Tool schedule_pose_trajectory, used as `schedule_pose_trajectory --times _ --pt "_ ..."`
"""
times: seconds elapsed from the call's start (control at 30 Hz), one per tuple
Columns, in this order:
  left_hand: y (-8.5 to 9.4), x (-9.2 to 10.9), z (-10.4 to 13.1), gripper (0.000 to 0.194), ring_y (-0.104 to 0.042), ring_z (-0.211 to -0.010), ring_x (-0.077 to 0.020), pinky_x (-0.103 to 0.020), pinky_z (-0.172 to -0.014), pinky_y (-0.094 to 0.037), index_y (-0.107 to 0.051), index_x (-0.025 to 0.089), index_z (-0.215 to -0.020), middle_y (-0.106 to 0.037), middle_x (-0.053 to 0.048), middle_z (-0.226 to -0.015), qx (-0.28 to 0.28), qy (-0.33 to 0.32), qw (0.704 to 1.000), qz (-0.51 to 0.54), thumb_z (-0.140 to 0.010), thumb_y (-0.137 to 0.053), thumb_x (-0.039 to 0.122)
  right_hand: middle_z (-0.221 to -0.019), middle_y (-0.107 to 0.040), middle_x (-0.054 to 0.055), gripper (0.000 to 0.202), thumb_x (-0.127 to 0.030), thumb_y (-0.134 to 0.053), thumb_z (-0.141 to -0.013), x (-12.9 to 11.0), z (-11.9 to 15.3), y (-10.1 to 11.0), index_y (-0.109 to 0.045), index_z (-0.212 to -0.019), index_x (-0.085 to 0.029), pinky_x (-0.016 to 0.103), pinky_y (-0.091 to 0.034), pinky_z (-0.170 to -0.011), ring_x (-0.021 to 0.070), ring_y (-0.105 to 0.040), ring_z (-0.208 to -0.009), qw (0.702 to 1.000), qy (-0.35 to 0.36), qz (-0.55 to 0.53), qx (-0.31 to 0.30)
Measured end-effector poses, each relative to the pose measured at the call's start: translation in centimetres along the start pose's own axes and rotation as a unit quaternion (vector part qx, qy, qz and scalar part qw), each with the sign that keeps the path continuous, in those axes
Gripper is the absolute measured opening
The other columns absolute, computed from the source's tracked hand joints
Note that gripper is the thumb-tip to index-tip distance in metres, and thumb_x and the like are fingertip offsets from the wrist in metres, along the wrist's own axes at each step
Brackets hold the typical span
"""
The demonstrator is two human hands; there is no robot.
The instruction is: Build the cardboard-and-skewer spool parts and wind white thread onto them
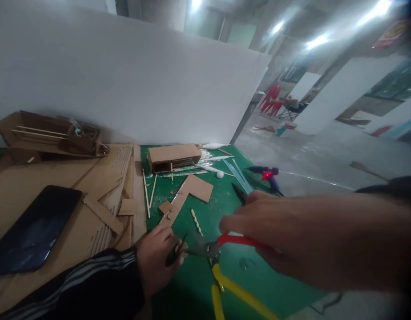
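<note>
My left hand [158, 260], in a black striped sleeve, is closed on a small dark rounded piece [172, 256] with a tan bit at its edge. What it is, I cannot make out. My right hand [278, 238], blurred, is wrapped around the red handle of a pair of shears [209, 249]. Their metal jaws are spread, and one blade tip reaches the piece at my left fingertips. Just below the jaws is a yellow-handled tool [240, 291], its head hidden. A patterned pencil [196, 221] lies behind the jaws, partly covered.
On the green tabletop [221, 213] are an L-shaped cardboard piece [188, 191], a cardboard box [173, 155], thin sticks [147, 195] and a lit glue gun [267, 175]. At left, a dark tablet [38, 229] and a cardboard model [52, 135] rest on cardboard. A white panel [132, 75] stands behind.
</note>
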State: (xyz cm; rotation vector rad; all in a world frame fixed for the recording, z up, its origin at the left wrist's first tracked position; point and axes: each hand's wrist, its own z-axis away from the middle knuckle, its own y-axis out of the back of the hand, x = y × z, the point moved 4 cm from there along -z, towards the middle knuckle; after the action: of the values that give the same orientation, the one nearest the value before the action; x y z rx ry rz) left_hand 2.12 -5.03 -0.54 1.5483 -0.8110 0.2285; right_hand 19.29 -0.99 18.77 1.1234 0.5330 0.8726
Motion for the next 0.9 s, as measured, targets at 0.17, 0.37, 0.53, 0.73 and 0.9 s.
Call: schedule_pose_trajectory --times 0.17,0.37,0.53,0.73,0.9 --pt "-0.4 -0.3 0.2 0.011 -0.060 -0.088 -0.0220 -0.034 -0.077 -0.046 -0.068 0.023 -0.084 -0.065 -0.002 -0.084 0.012 0.012 1.000 -0.006 -0.075 -0.064 0.020 -0.092 -0.068 -0.002 0.032 -0.016 -0.064 -0.081 0.3 0.4 2.0 -0.066 -0.108 -0.032 0.022 -0.043 -0.054 0.0137 -0.064 -0.071 0.981 0.043 -0.186 -0.031" --pt "-0.9 -1.0 0.8 0.015 -0.061 -0.087 -0.0285 -0.040 -0.077 -0.046 -0.070 0.022 -0.086 -0.069 -0.005 -0.086 0.030 0.055 0.998 -0.030 -0.072 -0.070 0.025 -0.087 -0.064 0.004 0.020 -0.031 -0.061 -0.090 1.0 -2.1 0.9 -0.072 -0.095 -0.015 0.023 -0.045 -0.064 0.0128 -0.058 -0.074 0.913 0.099 -0.390 0.062" --pt "-0.5 -0.3 0.4 0.005 -0.060 -0.088 -0.0237 -0.035 -0.075 -0.044 -0.067 0.022 -0.079 -0.066 -0.003 -0.083 0.013 0.035 0.999 -0.014 -0.075 -0.068 0.024 -0.091 -0.063 0.008 0.027 -0.029 -0.053 -0.094 0.8 -2.7 -3.0 -0.060 -0.074 -0.013 0.032 -0.046 -0.078 0.0171 -0.060 -0.084 0.744 0.116 -0.640 0.151" --pt "-0.7 0.0 -0.2 0.014 -0.058 -0.087 -0.0242 -0.036 -0.074 -0.042 -0.064 0.022 -0.075 -0.065 -0.003 -0.081 0.000 0.040 0.999 -0.017 -0.073 -0.071 0.034 -0.056 -0.040 -0.004 0.039 -0.038 -0.049 -0.095 0.2 -2.1 -4.8 -0.043 -0.062 -0.018 0.028 -0.039 -0.057 0.0096 -0.039 -0.052 0.632 0.139 -0.742 0.173" --pt "-1.1 0.0 -0.3 0.019 -0.059 -0.084 -0.0251 -0.037 -0.075 -0.042 -0.065 0.021 -0.078 -0.067 -0.003 -0.081 -0.002 0.038 0.999 -0.030 -0.073 -0.071 0.038 -0.058 -0.037 -0.005 0.037 -0.037 -0.054 -0.093 -0.3 -1.8 -4.5 -0.044 -0.063 -0.017 0.026 -0.032 -0.052 0.0086 -0.033 -0.053 0.684 0.126 -0.700 0.161"
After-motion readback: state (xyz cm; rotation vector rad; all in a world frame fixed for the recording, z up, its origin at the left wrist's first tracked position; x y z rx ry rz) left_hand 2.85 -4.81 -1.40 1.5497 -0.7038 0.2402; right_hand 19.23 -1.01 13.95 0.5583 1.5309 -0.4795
